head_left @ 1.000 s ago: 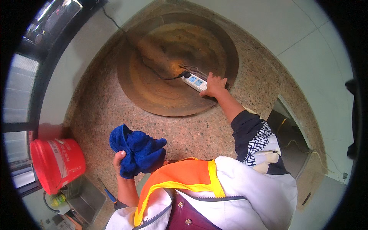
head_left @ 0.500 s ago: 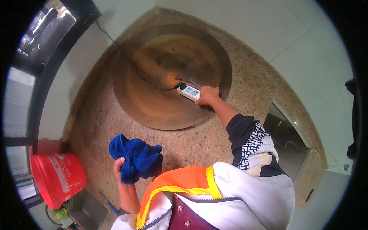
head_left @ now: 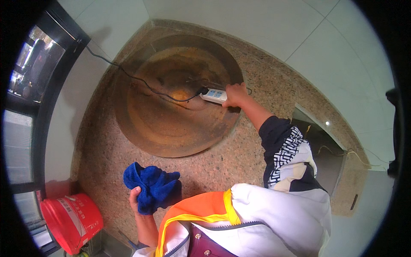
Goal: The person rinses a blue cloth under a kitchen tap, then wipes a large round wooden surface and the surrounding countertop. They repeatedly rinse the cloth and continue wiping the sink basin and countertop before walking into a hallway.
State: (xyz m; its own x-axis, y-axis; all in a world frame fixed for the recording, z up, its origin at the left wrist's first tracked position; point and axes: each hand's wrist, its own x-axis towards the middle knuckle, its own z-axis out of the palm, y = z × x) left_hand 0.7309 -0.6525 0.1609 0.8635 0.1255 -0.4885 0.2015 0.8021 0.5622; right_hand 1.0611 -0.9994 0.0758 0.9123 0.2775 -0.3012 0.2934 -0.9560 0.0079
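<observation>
Head view: the white oblong plastic power strip (head_left: 213,96) lies over the round brown pan (head_left: 180,139), axis roughly left-to-right, right end gripped by the right hand (head_left: 236,95); the left hand (head_left: 135,199), well apart, clasps a bunched blue cloth (head_left: 153,186).

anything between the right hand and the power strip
Nothing visible: the right hand has its grip directly on the right end of the white power strip. The black cord joins at the other end, away from that hand, and the blue cloth is apart, in the left hand.
</observation>
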